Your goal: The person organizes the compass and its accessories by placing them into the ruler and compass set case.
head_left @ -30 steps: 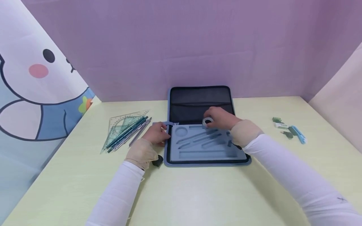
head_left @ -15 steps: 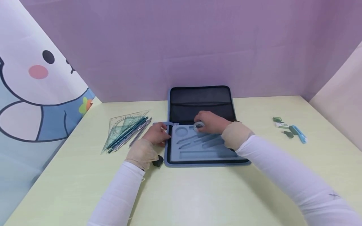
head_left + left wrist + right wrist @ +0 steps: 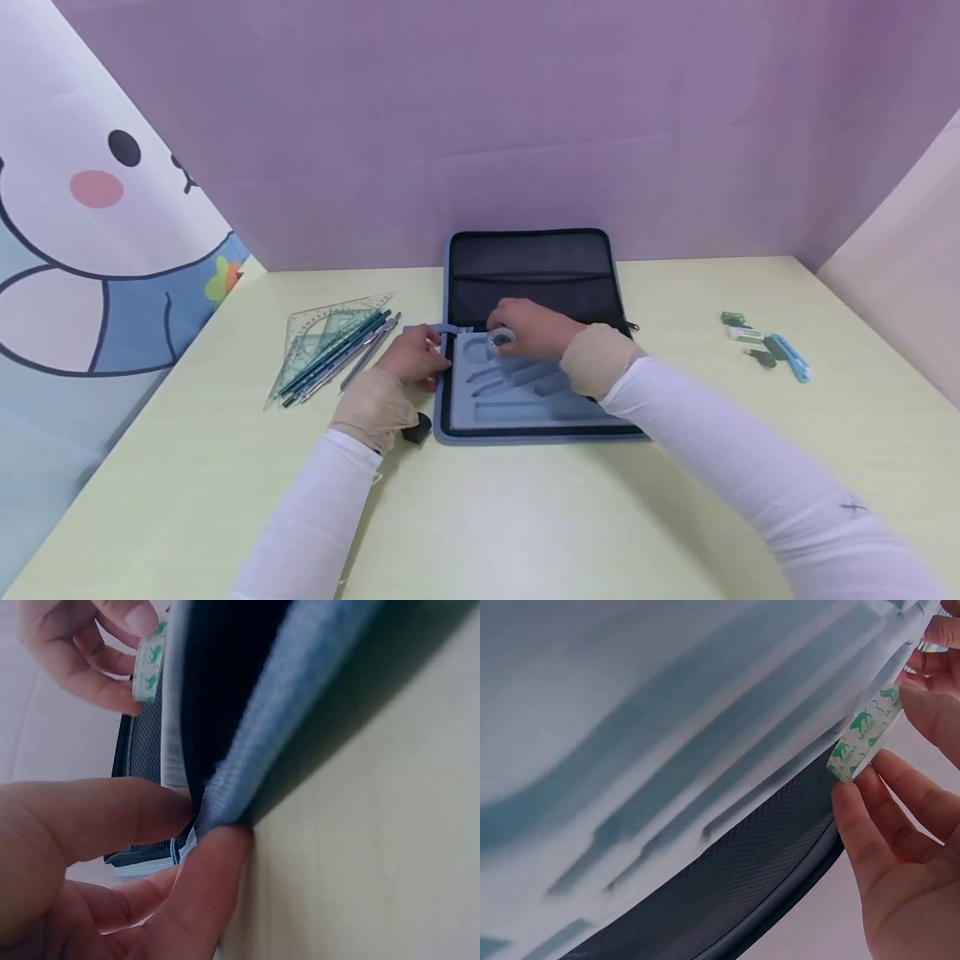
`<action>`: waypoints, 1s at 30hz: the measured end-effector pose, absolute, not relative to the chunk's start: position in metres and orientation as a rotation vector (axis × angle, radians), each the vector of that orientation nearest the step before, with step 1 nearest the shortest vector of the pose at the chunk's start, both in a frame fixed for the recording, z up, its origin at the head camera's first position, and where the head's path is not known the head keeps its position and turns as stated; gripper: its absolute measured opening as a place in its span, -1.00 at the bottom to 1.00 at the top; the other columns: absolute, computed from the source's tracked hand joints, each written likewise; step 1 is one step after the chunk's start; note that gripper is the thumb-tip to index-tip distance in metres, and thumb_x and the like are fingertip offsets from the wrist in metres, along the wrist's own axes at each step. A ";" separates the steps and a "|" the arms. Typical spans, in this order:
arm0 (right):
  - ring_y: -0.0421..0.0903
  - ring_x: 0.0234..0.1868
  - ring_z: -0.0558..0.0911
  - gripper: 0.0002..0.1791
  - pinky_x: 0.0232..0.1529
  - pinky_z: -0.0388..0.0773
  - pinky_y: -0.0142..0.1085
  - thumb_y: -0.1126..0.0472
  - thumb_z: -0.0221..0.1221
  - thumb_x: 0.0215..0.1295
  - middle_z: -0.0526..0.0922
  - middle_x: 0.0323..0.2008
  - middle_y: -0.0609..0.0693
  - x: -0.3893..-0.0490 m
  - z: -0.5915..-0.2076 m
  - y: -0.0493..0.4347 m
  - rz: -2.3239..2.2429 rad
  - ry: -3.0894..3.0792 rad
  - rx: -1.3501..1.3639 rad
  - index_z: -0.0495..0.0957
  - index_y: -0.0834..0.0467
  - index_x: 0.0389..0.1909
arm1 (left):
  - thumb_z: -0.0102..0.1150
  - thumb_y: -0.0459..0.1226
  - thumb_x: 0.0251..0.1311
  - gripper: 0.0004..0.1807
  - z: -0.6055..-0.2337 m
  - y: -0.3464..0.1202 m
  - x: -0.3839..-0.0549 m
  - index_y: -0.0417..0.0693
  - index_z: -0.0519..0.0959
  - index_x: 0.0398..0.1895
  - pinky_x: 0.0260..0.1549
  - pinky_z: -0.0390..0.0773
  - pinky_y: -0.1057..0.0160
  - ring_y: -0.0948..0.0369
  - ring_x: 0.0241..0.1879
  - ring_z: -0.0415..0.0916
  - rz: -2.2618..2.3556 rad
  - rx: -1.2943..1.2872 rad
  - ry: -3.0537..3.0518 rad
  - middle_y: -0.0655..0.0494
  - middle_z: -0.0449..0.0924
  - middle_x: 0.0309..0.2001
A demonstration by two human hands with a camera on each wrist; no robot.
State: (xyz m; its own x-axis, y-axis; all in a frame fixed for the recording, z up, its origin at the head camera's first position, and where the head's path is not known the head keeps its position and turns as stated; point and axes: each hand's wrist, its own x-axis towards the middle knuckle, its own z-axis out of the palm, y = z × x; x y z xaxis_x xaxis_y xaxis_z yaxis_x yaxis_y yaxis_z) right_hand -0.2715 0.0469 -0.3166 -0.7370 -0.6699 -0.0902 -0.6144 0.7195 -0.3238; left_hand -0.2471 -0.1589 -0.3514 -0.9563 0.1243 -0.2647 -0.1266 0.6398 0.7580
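Observation:
A blue zip case (image 3: 525,250) lies unfolded on the table, its dark mesh lid at the back. Its moulded grey-blue tray (image 3: 463,408) has long slots and a round recess (image 3: 474,350). My left hand (image 3: 411,357) pinches the case's left edge between thumb and finger. With thumb and fingertips my right hand (image 3: 536,327) holds a small tape roll (image 3: 864,733), white with green print. The roll is above the tray's back left part, beside the round recess. The right hand and forearm hide part of the tray's right side.
Left of the case lie clear set squares (image 3: 307,321), dark green pencils (image 3: 337,358) and silver metal tools (image 3: 371,352). A small black object (image 3: 417,429) sits by the left wrist. At right are an eraser (image 3: 745,334), a light blue knife-like tool (image 3: 792,358) and small green pieces.
My right hand has carried the tape roll leftward across the tray, from near the middle to beside the round recess. The left hand stays at the case edge.

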 end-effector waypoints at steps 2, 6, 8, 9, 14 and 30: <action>-0.01 0.07 0.49 -0.58 0.13 0.45 -0.19 0.23 0.25 0.21 0.51 0.03 0.14 -0.271 -0.316 0.043 -0.411 2.719 -1.050 0.51 0.28 0.08 | 0.13 -0.42 0.15 -0.60 -0.351 -0.159 -0.247 -0.32 0.31 0.04 -0.59 0.61 0.30 0.21 -0.56 0.49 1.220 -0.006 2.571 -0.07 0.44 -0.34; -0.02 0.08 0.49 -0.57 0.14 0.44 -0.20 0.24 0.25 0.21 0.51 0.04 0.14 -0.271 -0.316 0.034 -0.416 2.709 -1.078 0.50 0.28 0.09 | 0.13 -0.42 0.16 -0.59 -0.350 -0.160 -0.247 -0.32 0.30 0.06 -0.57 0.62 0.29 0.20 -0.53 0.51 1.223 -0.007 2.562 -0.08 0.45 -0.32; -0.03 0.08 0.49 -0.57 0.15 0.43 -0.21 0.24 0.25 0.21 0.51 0.05 0.14 -0.272 -0.317 0.030 -0.412 2.695 -1.088 0.50 0.28 0.09 | 0.13 -0.41 0.16 -0.59 -0.350 -0.160 -0.247 -0.32 0.30 0.07 -0.57 0.62 0.29 0.20 -0.52 0.51 1.226 -0.008 2.555 -0.10 0.46 -0.31; -0.03 0.09 0.48 -0.56 0.15 0.43 -0.21 0.24 0.25 0.20 0.51 0.05 0.14 -0.272 -0.317 0.028 -0.410 2.686 -1.095 0.50 0.29 0.10 | 0.13 -0.41 0.16 -0.59 -0.350 -0.160 -0.247 -0.32 0.30 0.07 -0.57 0.62 0.29 0.19 -0.52 0.51 1.230 -0.010 2.550 -0.10 0.46 -0.30; -0.02 0.10 0.47 -0.55 0.15 0.43 -0.22 0.25 0.25 0.20 0.50 0.06 0.16 -0.271 -0.320 0.021 -0.380 2.661 -1.141 0.48 0.31 0.10 | 0.13 -0.41 0.17 -0.59 -0.350 -0.159 -0.246 -0.31 0.30 0.07 -0.57 0.62 0.30 0.19 -0.52 0.51 1.234 -0.003 2.542 -0.10 0.47 -0.30; -0.03 0.09 0.48 -0.54 0.14 0.43 -0.22 0.25 0.25 0.20 0.50 0.06 0.15 -0.273 -0.323 0.018 -0.371 2.650 -1.133 0.48 0.29 0.12 | 0.13 -0.40 0.16 -0.60 -0.350 -0.159 -0.247 -0.30 0.31 0.06 -0.58 0.62 0.29 0.19 -0.53 0.52 1.191 0.003 2.570 -0.09 0.48 -0.32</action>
